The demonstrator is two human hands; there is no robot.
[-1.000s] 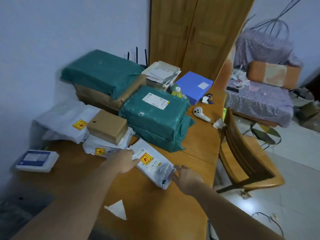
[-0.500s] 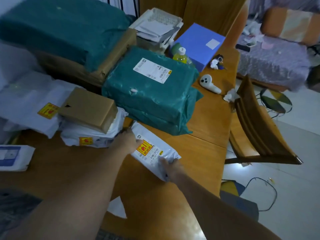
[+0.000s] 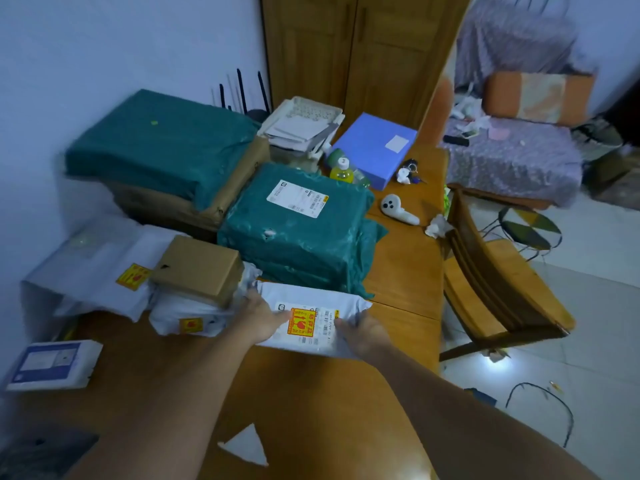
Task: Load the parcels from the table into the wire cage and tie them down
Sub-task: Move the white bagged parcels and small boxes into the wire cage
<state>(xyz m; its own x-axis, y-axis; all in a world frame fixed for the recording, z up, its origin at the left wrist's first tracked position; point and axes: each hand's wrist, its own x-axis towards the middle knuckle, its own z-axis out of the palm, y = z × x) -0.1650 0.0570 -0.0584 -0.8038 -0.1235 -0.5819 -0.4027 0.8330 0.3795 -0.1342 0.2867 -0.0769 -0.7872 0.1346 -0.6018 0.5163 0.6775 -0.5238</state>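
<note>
A small white mailer bag (image 3: 311, 306) with a yellow-red fragile sticker lies on the wooden table (image 3: 401, 271). My left hand (image 3: 258, 315) holds its left end and my right hand (image 3: 363, 332) grips its right end. Behind it sits a teal wrapped parcel (image 3: 298, 230). To the left a brown cardboard box (image 3: 199, 268) rests on another white bag (image 3: 187, 318). A larger white bag (image 3: 97, 268) lies further left. A second teal parcel (image 3: 159, 143) tops a brown carton at the back. No wire cage is in view.
A blue box (image 3: 374, 147), a paper tray (image 3: 301, 123), a yellow bottle (image 3: 341, 171) and a white controller (image 3: 398, 209) crowd the far table end. A wooden chair (image 3: 491, 285) stands at the right edge. A blue-white packet (image 3: 52, 365) lies near left. Cables trail on the floor.
The white mailer bag has been turned from a diagonal to lie crosswise, and both hands have shifted onto its two ends. The camera has pulled back and tilted up.
</note>
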